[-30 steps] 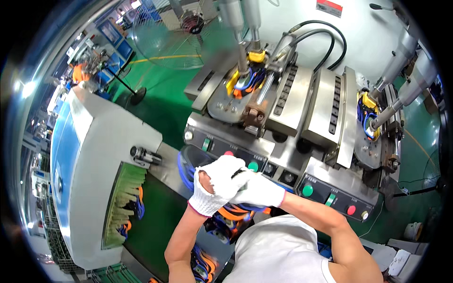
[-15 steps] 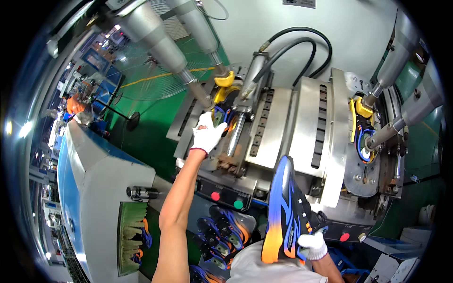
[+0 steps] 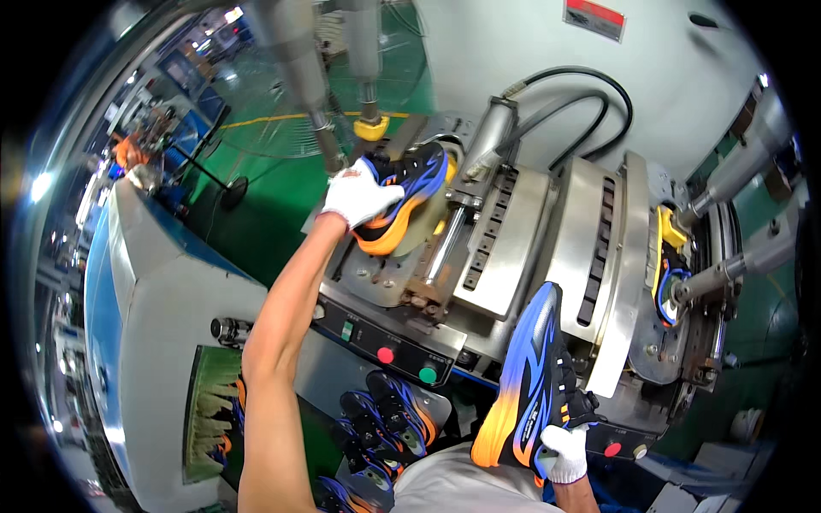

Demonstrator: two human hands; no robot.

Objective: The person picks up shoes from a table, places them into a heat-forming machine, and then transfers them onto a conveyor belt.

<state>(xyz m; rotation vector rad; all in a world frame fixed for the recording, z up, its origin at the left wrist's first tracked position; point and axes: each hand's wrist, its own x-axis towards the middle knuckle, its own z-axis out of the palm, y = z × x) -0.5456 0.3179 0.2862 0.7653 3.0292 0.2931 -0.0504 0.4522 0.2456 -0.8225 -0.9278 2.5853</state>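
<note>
My left hand (image 3: 361, 193), in a white glove, is closed on a black, blue and orange sports shoe (image 3: 409, 198) at the left station of the press. Its orange heel points toward me, and the shoe is tilted on its side over the metal plate (image 3: 370, 279). A yellow pad (image 3: 371, 128) on a grey cylinder hangs just behind it. My gloved right hand (image 3: 564, 453) grips a second sports shoe (image 3: 523, 389) of the same colours by its heel end, toe pointing up and away, near my lap.
Another shoe (image 3: 670, 286) sits clamped under the yellow pad (image 3: 671, 231) at the right station. Several shoe uppers (image 3: 389, 419) lie on a rack below the control panel, which has a red button (image 3: 386, 355) and a green button (image 3: 428, 374). A grey-blue machine (image 3: 171, 265) stands at left.
The left station's shoe has come out from under the pads, which now stand higher, and my left hand holds it. The right hand keeps its shoe.
</note>
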